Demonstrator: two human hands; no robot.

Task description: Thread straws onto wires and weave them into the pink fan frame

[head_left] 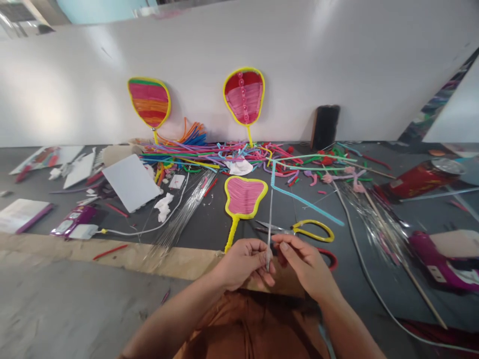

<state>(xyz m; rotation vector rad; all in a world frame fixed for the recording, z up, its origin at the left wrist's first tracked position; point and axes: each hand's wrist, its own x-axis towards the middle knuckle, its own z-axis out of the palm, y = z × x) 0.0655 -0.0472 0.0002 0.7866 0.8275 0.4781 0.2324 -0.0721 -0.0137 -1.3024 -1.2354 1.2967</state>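
Observation:
My left hand (247,264) pinches the lower part of a thin silvery rod (270,219), which points up from between thumb and fingers. Just right of it is my right hand (309,264), thumb against its bent fingers and fingertips close to the rod; whatever it may hold is too small to tell. A small pink fan-shaped piece with a yellow edge and handle (245,198) lies beyond my left hand. Scissors with a yellow loop (313,230) and a red loop lie partly behind my right hand. Farther off is a bent light blue pipe cleaner (299,198).
Two finished-looking fans, one striped (149,102) and one pink and red (244,97), lean against the white board. Mixed pipe cleaners (209,152) pile below them. A bundle of wires (187,214), purple glue guns (441,257), a red can (422,179) and a phone (325,127) surround the workspace.

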